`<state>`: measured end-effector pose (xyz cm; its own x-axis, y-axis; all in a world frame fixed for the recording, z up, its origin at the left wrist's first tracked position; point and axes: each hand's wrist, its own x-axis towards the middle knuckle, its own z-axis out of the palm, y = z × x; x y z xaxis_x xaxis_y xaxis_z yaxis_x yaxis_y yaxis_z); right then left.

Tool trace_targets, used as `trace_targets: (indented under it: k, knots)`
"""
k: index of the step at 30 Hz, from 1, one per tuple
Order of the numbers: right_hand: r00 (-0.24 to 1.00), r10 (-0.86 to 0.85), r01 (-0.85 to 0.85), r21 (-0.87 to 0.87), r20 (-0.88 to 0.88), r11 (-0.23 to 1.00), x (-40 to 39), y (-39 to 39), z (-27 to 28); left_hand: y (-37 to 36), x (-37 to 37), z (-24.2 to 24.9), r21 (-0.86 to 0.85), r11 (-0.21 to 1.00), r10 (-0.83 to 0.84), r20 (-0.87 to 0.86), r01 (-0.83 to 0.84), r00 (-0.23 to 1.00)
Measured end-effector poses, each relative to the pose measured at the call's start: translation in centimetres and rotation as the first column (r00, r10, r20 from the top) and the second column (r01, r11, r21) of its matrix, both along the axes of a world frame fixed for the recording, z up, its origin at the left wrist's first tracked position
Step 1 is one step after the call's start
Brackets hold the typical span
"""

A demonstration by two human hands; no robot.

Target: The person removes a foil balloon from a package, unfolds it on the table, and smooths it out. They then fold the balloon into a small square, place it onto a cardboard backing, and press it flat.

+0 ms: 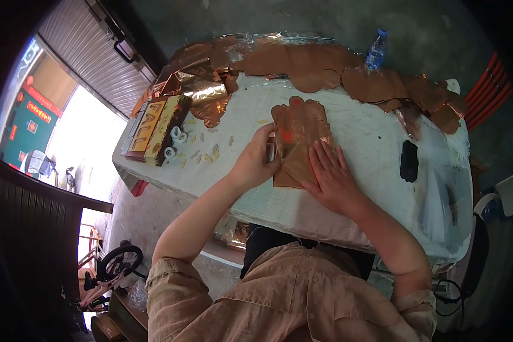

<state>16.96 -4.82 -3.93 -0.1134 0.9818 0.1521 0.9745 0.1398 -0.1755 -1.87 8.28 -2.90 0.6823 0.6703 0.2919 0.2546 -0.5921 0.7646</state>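
Note:
A folded brown foil piece (296, 157) with a scalloped far edge and a red patch lies flat on the table before me; it looks like an uninflated foil balloon. My left hand (256, 157) is curled at its left edge, thumb and fingertips against it. A small pale, shiny patch shows between thumb and fingers, too small to name. My right hand (333, 179) rests flat on the lower right part of the piece, fingers stretched out. Overlapping brown foil pieces (308, 62) lie along the far side of the table, with a shiny copper one (205, 91) at the left.
On the white-covered table (239, 122), a stack of packages marked "FALL" (154, 131) stands left, beside small white rolls (178, 135) and scattered gold cutouts (211, 157). A blue-labelled bottle (376, 51) stands at the back. A black oblong thing (408, 161) lies right.

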Motion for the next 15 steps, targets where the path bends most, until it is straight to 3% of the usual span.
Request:
trace_targets:
  k: [5, 8, 10, 11, 13, 15]
  knots:
    - [1.000, 0.001, -0.001, -0.005, 0.003, 1.000, 0.0, 0.0, -0.1, 0.2, 0.6, 0.1, -0.047, 0.996, 0.070, -0.010, -0.070, 0.997]
    - [1.000, -0.001, 0.001, -0.005, 0.009, 1.000, 0.0, -0.1, 0.0, 0.7, 1.3, -0.4, 0.008, 0.995, 0.098, -0.010, -0.098, 0.995]
    - [1.000, -0.001, 0.001, -0.009, 0.010, 1.000, -0.1, -0.1, 0.0, 0.6, 2.1, -0.7, 0.174, 0.970, 0.168, 0.016, -0.168, 0.986]
    - [1.000, -0.014, 0.014, -0.008, 0.010, 1.000, -0.1, -0.1, 0.0, 0.5, 2.2, -0.9, 0.174, 0.972, 0.156, 0.016, -0.156, 0.988]
    - [1.000, 0.004, -0.004, 0.021, -0.006, 1.000, -0.1, -0.1, -0.3, 0.4, 2.1, -0.9, 0.442, 0.878, 0.201, 0.008, -0.184, 0.980]
    - [1.000, -0.006, 0.007, 0.027, -0.024, 1.000, 0.0, -0.1, -0.4, 0.6, 2.2, -0.4, 0.485, 0.865, 0.190, -0.073, -0.131, 0.979]
